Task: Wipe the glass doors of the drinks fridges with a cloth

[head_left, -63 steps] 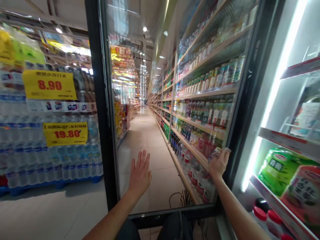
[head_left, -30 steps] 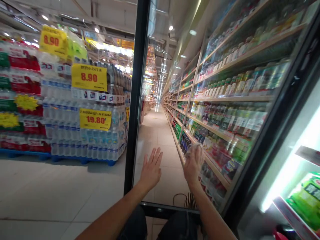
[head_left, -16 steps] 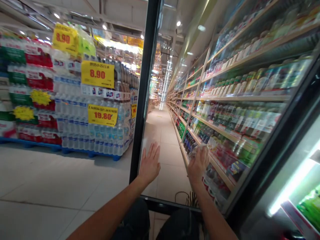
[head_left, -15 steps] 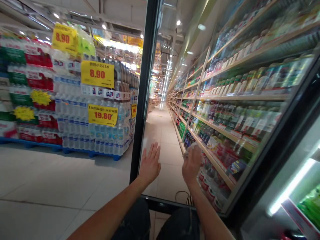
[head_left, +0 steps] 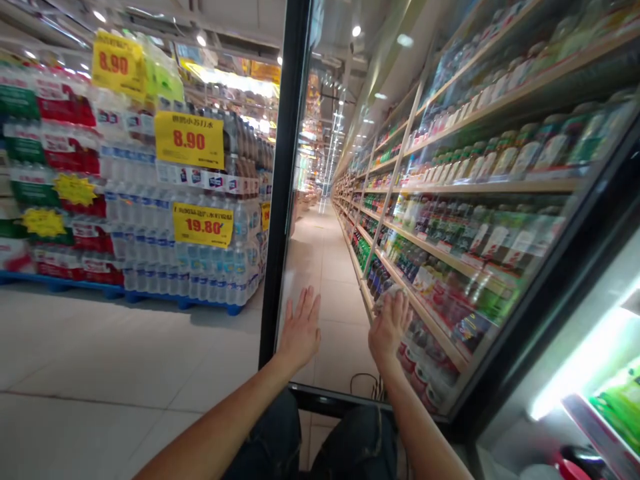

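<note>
A tall glass door with a dark frame stands open in front of me. My left hand lies flat against the lower glass near the frame's left upright, its fingers spread and nothing in them. Farther right, my right hand is pressed to the same pane over a pale, crumpled cloth. Only the cloth's edge shows past the fingers; the rest is hidden under the hand.
Through or in the glass appear long shelves of bottles. Stacked bottle packs stand on blue pallets at left, with yellow price signs. A lit cooler shelf is at lower right. My knees are below the door.
My right hand has shifted slightly right on the glass with the cloth. The left hand stays in place. The view has tilted a little.
</note>
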Tool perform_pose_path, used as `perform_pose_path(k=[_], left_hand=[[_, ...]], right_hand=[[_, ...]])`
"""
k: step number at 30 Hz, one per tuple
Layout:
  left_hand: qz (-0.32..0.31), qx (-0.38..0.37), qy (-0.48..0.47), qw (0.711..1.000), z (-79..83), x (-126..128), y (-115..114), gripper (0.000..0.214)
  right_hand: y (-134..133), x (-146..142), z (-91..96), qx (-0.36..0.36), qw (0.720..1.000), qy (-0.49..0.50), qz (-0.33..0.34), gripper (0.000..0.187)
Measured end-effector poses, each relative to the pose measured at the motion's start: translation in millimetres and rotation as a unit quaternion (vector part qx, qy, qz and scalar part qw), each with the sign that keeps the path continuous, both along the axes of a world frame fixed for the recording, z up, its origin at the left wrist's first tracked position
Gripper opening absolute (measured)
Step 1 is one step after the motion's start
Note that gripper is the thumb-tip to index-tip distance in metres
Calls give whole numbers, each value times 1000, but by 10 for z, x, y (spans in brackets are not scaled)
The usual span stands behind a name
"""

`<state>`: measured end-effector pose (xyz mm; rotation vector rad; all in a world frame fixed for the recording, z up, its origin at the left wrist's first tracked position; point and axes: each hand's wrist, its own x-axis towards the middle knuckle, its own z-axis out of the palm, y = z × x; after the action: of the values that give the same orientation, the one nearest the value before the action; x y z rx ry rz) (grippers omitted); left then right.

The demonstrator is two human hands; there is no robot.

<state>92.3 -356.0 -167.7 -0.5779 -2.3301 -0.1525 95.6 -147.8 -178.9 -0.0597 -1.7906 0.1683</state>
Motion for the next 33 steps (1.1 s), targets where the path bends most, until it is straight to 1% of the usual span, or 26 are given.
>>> perform_pose_path(k=[3, 5, 7, 10, 12, 13, 14, 15, 17, 18, 19, 20, 21, 23, 25, 26, 27, 28, 31, 32, 33], left_hand=[[-4, -6, -8, 1000, 27, 15, -34, 68], [-7, -9, -13, 1000, 66, 26, -68, 66], [-12, -6, -11, 1000, 120, 32, -89, 65], [-14, 9, -1, 1000, 211, 24, -93, 66], [-7, 20, -3, 1000, 256, 11, -94, 67], [-3, 23, -6, 1000, 268, 5, -100, 67], [1, 26, -10, 1000, 272, 0, -110, 67], [4, 28, -14, 1000, 270, -1, -127, 67], [9, 33, -23, 999, 249, 2, -181, 65], [11, 37, -26, 999, 235, 5, -215, 65], [11, 39, -26, 999, 220, 8, -252, 65], [10, 41, -24, 999, 206, 12, -287, 65], [7, 41, -21, 999, 194, 17, -320, 65], [0, 38, -15, 999, 172, 29, -369, 66], [0, 41, -14, 999, 148, 46, -399, 65], [1, 44, -14, 999, 134, 56, -411, 65], [4, 47, -13, 999, 119, 66, -426, 65], [7, 49, -12, 999, 103, 76, -444, 64], [11, 51, -2, 999, 59, 98, -531, 63], [9, 49, 2, 999, 51, 103, -568, 63], [7, 48, 4, 999, 46, 109, -606, 62]], right_hand=[[-305, -61, -60, 65, 996, -39, 44, 57], [-322, -72, -35, 92, 994, -41, 52, 56], [-187, -63, 67, 79, 996, -18, 33, 55], [18, -59, 278, 5, 999, 31, -6, 55], [-25, -77, 341, -7, 999, 37, -1, 55], [-109, -90, 327, 9, 999, 27, 14, 54], [-222, -102, 285, 42, 998, 8, 38, 53], [-347, -114, 226, 88, 994, -18, 67, 52], [-573, -137, 119, 191, 971, -67, 127, 52], [-649, -151, 100, 233, 957, -81, 151, 52], [-692, -167, 119, 259, 948, -87, 166, 51], [-703, -188, 176, 267, 945, -84, 169, 50], [-690, -211, 265, 255, 951, -72, 160, 49], [-638, -257, 478, 195, 973, -34, 117, 46], [-617, -285, 614, 147, 986, -10, 81, 45], [-632, -285, 617, 147, 986, -10, 78, 44], [-663, -277, 573, 168, 982, -21, 88, 45], [-708, -262, 493, 208, 971, -41, 108, 45], [-878, -239, 222, 332, 922, -85, 179, 46], [-937, -252, 185, 353, 912, -85, 192, 45], [-994, -277, 191, 359, 909, -79, 197, 44]])
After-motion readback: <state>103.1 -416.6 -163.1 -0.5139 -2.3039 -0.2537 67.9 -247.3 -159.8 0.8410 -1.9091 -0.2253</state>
